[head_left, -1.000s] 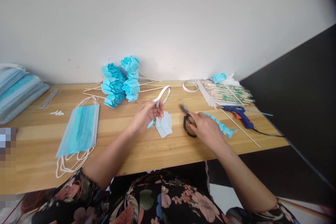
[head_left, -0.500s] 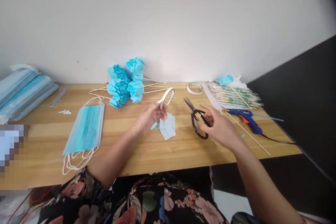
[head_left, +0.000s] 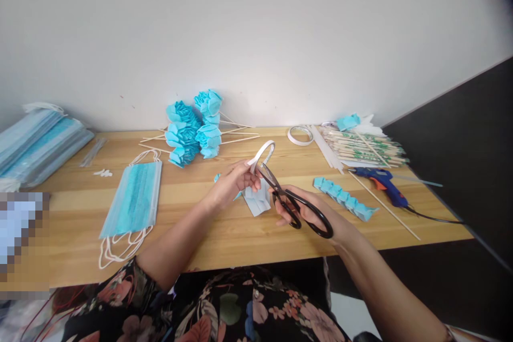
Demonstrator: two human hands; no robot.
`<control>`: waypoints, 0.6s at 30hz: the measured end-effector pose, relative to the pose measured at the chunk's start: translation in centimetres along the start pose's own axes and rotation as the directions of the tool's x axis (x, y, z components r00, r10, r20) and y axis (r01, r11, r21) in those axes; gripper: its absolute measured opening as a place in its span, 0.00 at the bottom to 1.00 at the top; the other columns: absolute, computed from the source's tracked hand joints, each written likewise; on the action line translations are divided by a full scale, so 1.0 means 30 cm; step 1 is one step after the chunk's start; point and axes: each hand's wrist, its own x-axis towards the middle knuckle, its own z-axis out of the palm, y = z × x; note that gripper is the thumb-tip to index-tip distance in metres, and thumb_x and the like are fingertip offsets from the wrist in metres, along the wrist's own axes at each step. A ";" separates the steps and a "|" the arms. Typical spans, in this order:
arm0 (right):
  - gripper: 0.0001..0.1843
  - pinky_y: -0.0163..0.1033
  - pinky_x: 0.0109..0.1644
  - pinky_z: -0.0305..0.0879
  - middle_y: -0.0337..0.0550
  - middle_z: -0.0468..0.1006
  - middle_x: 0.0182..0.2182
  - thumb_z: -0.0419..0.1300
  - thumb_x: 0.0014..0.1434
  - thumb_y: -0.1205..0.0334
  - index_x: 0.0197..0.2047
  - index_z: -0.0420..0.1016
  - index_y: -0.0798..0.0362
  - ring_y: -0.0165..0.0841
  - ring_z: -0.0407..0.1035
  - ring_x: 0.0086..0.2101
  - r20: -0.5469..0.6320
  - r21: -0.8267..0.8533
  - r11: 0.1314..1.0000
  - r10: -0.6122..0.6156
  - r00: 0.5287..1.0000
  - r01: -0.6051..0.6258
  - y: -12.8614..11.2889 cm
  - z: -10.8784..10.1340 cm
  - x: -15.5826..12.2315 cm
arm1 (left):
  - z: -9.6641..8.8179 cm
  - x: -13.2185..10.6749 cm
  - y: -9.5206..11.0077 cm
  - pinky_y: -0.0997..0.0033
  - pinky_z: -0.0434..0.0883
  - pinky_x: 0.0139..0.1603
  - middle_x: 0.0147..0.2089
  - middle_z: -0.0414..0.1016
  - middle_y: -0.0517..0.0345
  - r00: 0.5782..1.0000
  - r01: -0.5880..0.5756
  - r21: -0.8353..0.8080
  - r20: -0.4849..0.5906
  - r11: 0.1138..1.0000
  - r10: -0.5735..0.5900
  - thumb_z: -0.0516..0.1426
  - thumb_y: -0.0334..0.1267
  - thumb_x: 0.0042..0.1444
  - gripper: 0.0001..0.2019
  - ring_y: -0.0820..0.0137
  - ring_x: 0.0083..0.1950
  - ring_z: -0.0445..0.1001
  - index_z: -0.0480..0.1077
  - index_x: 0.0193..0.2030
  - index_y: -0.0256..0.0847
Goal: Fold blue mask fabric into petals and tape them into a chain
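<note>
A roll of white tape [head_left: 267, 150] is pinched in my left hand [head_left: 234, 184] above the middle of the table. My right hand [head_left: 308, 211] grips black-handled scissors [head_left: 298, 200], their blades parted and reaching to the lower edge of the roll. Whether the blades touch the tape I cannot tell. Beneath the hands lies a pale blue folded piece of mask fabric [head_left: 258, 200], partly hidden by my left fingers. Right of my right hand rests a pleated blue strip [head_left: 344, 199] on the tabletop.
Blue flowers on sticks [head_left: 184, 133] lie near the wall. Face masks [head_left: 132, 197] are at left, with a bigger stack [head_left: 40, 141] behind. A second tape roll [head_left: 300, 135], wrapped sticks [head_left: 363, 147] and a blue glue gun [head_left: 382, 184] with a cord occupy the right side.
My right hand has moved left with the scissors, bringing the blades to the tape roll, and now grips the handles. The pleated blue strip, hidden before, now shows.
</note>
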 end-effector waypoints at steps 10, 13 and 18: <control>0.33 0.45 0.43 0.74 0.42 0.69 0.35 0.60 0.58 0.35 0.55 0.71 0.52 0.30 0.63 0.32 0.016 0.146 0.985 -0.090 0.996 0.087 0.045 0.001 0.055 | 0.018 -0.016 -0.012 0.68 0.71 0.37 0.33 0.76 0.52 0.998 -0.005 0.052 0.056 0.999 0.002 0.60 0.52 0.58 0.19 0.70 0.31 0.74 0.73 0.35 0.33; 0.34 0.45 0.42 0.75 0.41 0.69 0.34 0.60 0.57 0.35 0.55 0.70 0.53 0.29 0.62 0.30 0.020 0.193 0.974 -0.125 0.992 0.119 0.056 0.005 0.070 | 0.028 -0.022 -0.003 0.68 0.71 0.37 0.32 0.75 0.54 0.999 -0.004 0.068 0.037 0.998 0.002 0.62 0.52 0.55 0.19 0.70 0.32 0.74 0.73 0.34 0.34; 0.27 0.38 0.35 0.73 0.39 0.68 0.31 0.58 0.62 0.40 0.51 0.71 0.55 0.25 0.58 0.25 0.011 0.198 0.970 -0.150 0.989 0.145 0.043 0.023 0.080 | 0.034 -0.027 0.006 0.68 0.70 0.38 0.32 0.74 0.55 0.999 0.002 0.130 0.045 0.991 -0.008 0.62 0.53 0.55 0.20 0.70 0.32 0.73 0.73 0.35 0.34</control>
